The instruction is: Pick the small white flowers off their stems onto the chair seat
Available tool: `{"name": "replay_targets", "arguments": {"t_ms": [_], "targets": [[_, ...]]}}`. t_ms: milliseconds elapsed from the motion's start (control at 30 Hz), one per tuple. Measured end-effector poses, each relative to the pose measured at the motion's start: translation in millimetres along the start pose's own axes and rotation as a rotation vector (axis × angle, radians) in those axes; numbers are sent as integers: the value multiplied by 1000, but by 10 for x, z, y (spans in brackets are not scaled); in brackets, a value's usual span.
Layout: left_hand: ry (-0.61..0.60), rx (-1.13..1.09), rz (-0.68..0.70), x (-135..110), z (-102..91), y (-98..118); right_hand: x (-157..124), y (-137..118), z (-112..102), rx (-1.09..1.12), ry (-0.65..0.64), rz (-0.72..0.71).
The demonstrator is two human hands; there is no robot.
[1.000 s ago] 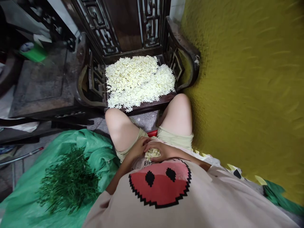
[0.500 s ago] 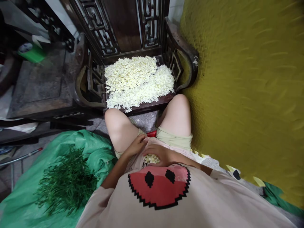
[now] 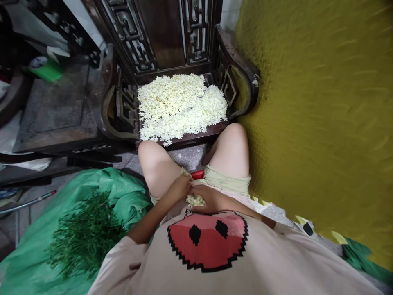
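My right hand is cupped in my lap around a small clump of white flowers. Fingers of my left hand are bent and touch the same clump from the left. Both hands rest between my bare knees, just above the red print on my shirt. A big heap of the same white flowers covers the seat of a dark carved wooden chair right in front of my knees.
A green plastic sheet on the floor to my left holds a pile of green stems. A yellow textured wall runs along my right. A dark wooden table stands left of the chair. Something red lies under my legs.
My hands have shifted slightly in my lap, the left fingers closing in on the flower clump. The view has drifted a little; nothing else moved.
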State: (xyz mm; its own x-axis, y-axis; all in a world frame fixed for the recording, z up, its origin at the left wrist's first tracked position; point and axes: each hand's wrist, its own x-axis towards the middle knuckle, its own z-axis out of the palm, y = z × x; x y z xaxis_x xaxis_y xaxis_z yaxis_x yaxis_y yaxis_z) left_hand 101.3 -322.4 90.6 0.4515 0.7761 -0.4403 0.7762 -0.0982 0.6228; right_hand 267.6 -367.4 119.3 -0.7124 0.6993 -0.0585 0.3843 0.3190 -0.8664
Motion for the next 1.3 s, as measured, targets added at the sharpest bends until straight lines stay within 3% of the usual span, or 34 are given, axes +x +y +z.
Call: {"name": "replay_targets", "arguments": {"t_ms": [100,200,300,467,567,667,800,867,1000,1100,1233,1300], "targets": [[314,107,91,14,-53,78,24,-36,12,-94,40,-109],[646,176,161,107,-217,64,107,-48,-43,-213,160,-183],[759,208,236,219,-384,24,215,15,-167,-277,245,-152],[689,160,363,147,-455,90,251,147,-220,-404,194,-86],[599,-12,291,-31,-385,182,192,107,-153,-424,169,-14],[437,-251,172,-174,-288,222,113,-25,-145,-339,181,-20],[139,-583,79,-250,-198,118,-33,-124,-197,-170,315,-150],[34,-638,55,-261,-181,38,-97,-50,-222,-122,406,-135],[-26,-535,112,-252,-136,-1,-79,364,-280,-7,588,175],[-62,-431,225,-218,-39,99,134,739,-317,209,735,404],[-78,-424,284,-180,136,197,695,1098,-344,545,649,523],[-41,-440,263,-173,192,186,1019,1241,-347,793,620,741]]}}
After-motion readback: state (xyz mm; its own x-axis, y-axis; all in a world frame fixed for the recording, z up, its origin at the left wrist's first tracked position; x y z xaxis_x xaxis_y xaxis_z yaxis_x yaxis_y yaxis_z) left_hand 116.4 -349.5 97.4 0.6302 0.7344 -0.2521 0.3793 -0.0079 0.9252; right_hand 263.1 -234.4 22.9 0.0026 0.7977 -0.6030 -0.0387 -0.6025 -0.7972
